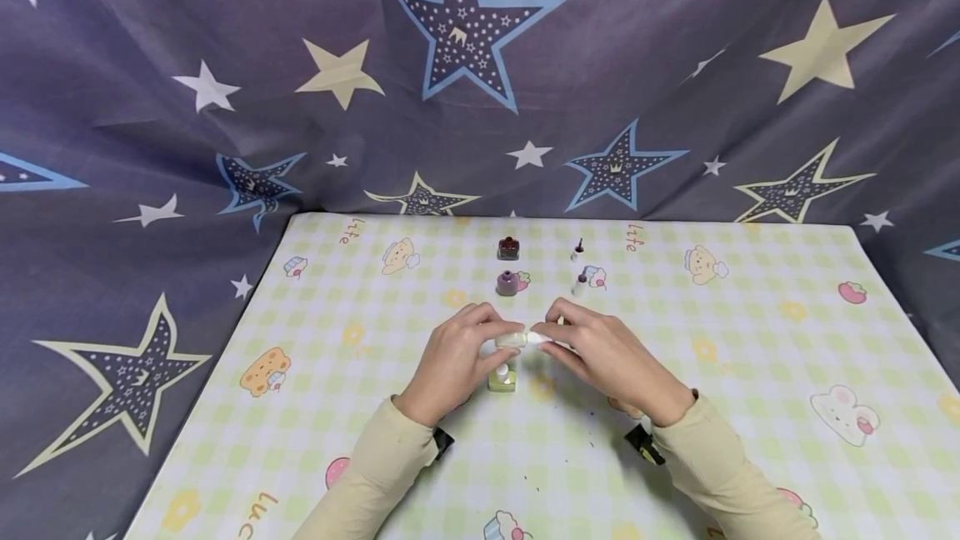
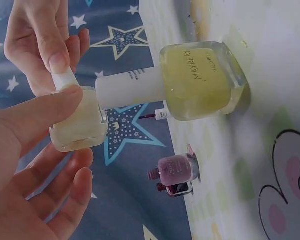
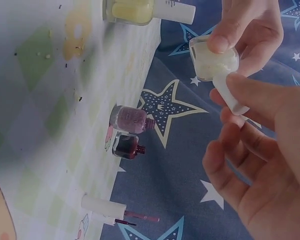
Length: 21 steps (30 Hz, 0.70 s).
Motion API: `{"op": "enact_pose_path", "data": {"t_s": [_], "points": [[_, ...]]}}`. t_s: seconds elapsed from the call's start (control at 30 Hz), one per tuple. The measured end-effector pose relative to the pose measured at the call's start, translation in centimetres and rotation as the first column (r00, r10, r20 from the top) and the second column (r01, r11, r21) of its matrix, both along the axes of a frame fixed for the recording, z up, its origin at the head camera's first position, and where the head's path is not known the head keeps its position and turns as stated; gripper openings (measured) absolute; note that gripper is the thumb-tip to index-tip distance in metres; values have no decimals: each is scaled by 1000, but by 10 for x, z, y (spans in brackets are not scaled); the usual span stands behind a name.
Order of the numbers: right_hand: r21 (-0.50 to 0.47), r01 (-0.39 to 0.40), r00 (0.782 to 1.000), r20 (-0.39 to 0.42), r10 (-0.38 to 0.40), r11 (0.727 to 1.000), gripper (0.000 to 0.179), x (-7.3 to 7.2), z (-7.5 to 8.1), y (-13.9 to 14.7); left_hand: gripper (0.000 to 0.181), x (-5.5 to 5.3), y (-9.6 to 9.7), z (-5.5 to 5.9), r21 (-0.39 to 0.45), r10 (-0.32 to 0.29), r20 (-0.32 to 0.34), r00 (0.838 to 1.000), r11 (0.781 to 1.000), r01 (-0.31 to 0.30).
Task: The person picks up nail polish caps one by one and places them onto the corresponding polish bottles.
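Note:
Between my left thumb and fingers I pinch a pale cream nail polish bottle (image 2: 81, 125), held sideways above the table. My left hand (image 1: 456, 355) grips its glass body, while my right hand (image 1: 600, 348) pinches the white cap (image 3: 230, 95) between thumb and fingers. In the right wrist view, the cap sits at the bottle's neck. A yellow-green nail polish bottle (image 2: 197, 82) with its white cap on stands upright on the table just below and nearer the body, close to my left hand.
Beyond the hands stand an uncapped purple nail polish bottle (image 1: 507, 283) and a dark red one (image 1: 508, 249). To their right, two white brush caps (image 1: 580, 284) stand brush-up. Small dark specks dot the checked tablecloth (image 1: 720, 290). A star-patterned curtain (image 1: 585, 82) hangs behind.

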State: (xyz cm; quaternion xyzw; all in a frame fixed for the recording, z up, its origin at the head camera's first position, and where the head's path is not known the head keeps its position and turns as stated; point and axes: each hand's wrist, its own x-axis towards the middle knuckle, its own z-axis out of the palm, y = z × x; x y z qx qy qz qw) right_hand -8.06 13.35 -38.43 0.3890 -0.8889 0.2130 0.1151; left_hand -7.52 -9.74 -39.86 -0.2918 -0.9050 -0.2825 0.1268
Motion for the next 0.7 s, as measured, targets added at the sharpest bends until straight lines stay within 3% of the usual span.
{"op": "enact_pose_path", "data": {"t_s": [0.27, 0.43, 0.7], "points": [[17, 26, 998, 61, -27, 1000, 14, 0, -1, 0, 28, 0, 0, -3, 22, -12, -12, 1000, 1000, 12], [29, 53, 994, 91, -55, 998, 22, -1, -2, 0, 27, -1, 1, -5, 55, -17, -41, 999, 998, 19], [-53, 105, 983, 156, -96, 993, 30, -1, -9, -2, 27, -1, 3, -7, 84, -28, -50, 998, 996, 33]]}}
